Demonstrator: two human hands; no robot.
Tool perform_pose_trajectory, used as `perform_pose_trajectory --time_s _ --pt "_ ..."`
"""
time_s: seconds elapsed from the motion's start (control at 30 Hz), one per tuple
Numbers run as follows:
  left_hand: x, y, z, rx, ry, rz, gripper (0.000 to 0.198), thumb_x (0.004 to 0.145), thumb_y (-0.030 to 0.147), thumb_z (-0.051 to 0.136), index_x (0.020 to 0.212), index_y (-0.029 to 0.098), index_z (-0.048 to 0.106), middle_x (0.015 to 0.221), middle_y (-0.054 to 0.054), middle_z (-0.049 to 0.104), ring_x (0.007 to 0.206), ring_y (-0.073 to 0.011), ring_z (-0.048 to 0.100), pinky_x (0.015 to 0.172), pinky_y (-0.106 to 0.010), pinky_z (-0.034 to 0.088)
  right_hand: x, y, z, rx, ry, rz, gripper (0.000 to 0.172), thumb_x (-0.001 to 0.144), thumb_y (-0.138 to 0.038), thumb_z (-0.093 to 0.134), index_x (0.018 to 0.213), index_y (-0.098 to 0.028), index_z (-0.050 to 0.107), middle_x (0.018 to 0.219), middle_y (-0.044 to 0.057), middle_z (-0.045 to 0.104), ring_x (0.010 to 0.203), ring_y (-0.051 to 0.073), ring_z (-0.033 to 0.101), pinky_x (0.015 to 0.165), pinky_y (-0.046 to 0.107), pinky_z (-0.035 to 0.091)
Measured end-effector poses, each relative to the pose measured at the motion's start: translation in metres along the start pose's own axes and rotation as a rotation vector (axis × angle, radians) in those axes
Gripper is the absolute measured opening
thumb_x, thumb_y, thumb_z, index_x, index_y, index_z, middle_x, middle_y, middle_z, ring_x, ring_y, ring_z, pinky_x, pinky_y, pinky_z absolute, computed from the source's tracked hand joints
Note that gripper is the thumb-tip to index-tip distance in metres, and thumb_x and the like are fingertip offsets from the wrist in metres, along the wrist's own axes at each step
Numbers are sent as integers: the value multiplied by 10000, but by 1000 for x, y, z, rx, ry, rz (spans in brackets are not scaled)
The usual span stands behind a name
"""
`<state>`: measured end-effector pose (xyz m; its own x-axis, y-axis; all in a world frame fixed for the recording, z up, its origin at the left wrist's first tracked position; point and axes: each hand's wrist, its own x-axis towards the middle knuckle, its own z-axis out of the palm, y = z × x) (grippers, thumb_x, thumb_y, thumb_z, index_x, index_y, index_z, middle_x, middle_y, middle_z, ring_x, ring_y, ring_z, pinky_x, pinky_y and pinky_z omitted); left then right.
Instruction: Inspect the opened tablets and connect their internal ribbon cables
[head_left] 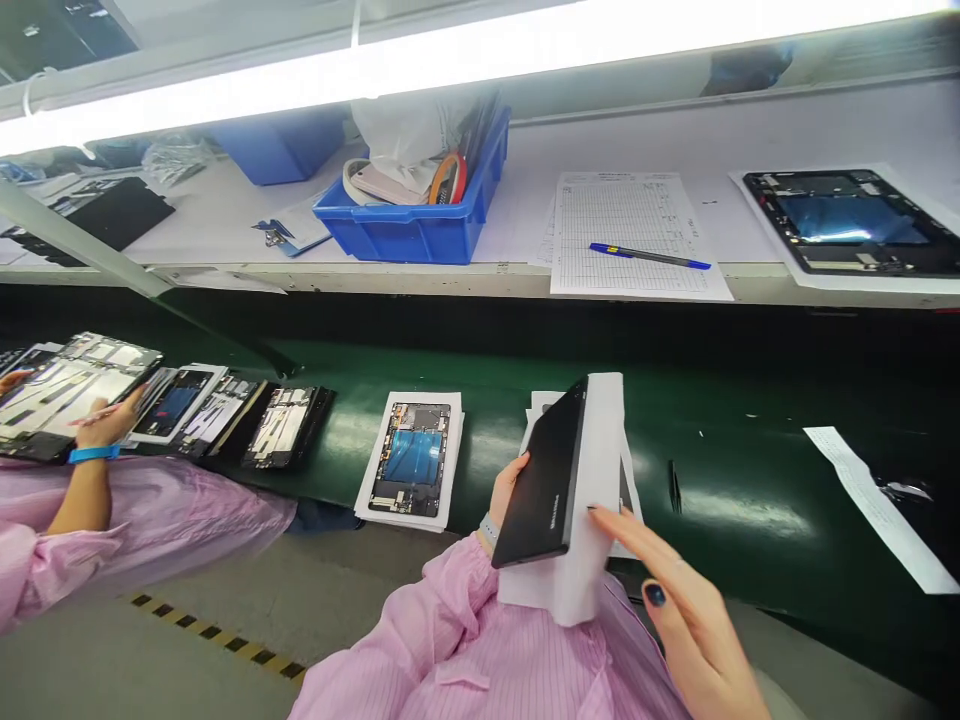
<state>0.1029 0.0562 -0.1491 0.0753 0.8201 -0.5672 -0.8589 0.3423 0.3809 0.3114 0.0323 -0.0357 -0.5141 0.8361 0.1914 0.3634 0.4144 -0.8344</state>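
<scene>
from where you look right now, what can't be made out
Head view:
Left hand: mostly hidden by the flat black tablet.
White gridded paper form: writing too small to read.
Opened black-and-blue device on shelf: cut by right edge.
Blue plastic bin: bottom hidden by its contents.

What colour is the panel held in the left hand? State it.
The panel is black; the head view shows it best.

your pink pinstriped smock [390, 640], black tablet [544, 475] with pale lettering, white paper [609, 450], your dark blue right thumbnail [655, 594], green bench [495, 400], blue bin [412, 235], gridded white form [615, 215], blue pen [649, 257] with yellow band, yellow-and-black striped floor tape [217, 636], co-worker's pink sleeve [67, 560], bright blue wristband [94, 454]
</scene>
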Motion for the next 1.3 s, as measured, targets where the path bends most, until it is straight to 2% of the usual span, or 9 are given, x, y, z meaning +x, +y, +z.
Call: perform_pose_trajectory --time_s 0.23,0.37,0.47,0.63,0.77,0.9,1.07,1.2,1.3 --pt "-18 18 10 -113 7 -27 425 874 395 687 1157 78 698 1175 -172 734 1155 -325 677 1056 -449 504 4 19 32 515 99 465 457 960 -531 671 1342 -282 645 1384 92 619 1261 322 585 1037 423 524" --pt "-23 24 7 -119 87 122 408 906 371 684 1231 127 669 1286 -122 700 1266 -268 615 1116 -367 456 25 28 25 825 237 655 338 837 -453 807 1090 -236 753 1206 87 714 1171 333 632 979 417 556" --pt "-27 26 8 -110 2 129 513 945 467 623 1329 126 628 1399 -131 630 1349 -278 545 1154 -380 420 32 27 14 969 330 652 324 836 -409 800 1114 -249 756 1242 80 700 1126 340 652 864 403 607" --pt "-38 33 18 -121 -77 31 542 964 484 563 1328 86 621 1384 -156 636 1364 -316 524 1162 -419 399 23 14 6 492 420 266 314 1028 -265 584 1322 -323 677 1329 23 662 1188 295 638 999 414 543" --pt "-49 40 33 -98 -117 52 606 946 604 515 1271 113 658 1248 -150 709 1257 -340 606 1112 -464 437 16 13 11 -207 -88 -427 519 998 -27 440 1429 -274 591 1358 35 644 1281 285 579 1061 455 478" --pt "-54 38 39 -109 -86 26 526 905 562 583 1139 111 719 1123 -145 750 1098 -322 691 1019 -441 508 17 12 18 -419 -236 -563 500 995 51 382 1407 -165 565 1376 78 629 1334 261 527 1102 500 419" --pt "-53 37 33 -112 74 17 266 828 352 635 841 109 742 835 -120 770 928 -305 741 884 -401 576 24 9 -4 -261 -412 -429 367 1027 -227 591 1390 -263 547 1401 47 599 1388 299 449 1201 578 261" --pt "-58 47 34 -105 118 -5 240 834 311 614 842 109 745 767 -99 764 865 -290 754 848 -393 590 29 25 -28 -84 57 -54 213 1042 -322 542 1232 -315 636 1381 51 588 1363 321 459 1151 560 340" --pt "-64 53 41 -107 133 -34 272 873 289 572 892 88 754 779 -112 769 873 -286 758 865 -389 588 28 42 -32 182 113 218 240 1024 -473 554 925 -279 657 1459 42 516 1360 342 457 1125 526 378"
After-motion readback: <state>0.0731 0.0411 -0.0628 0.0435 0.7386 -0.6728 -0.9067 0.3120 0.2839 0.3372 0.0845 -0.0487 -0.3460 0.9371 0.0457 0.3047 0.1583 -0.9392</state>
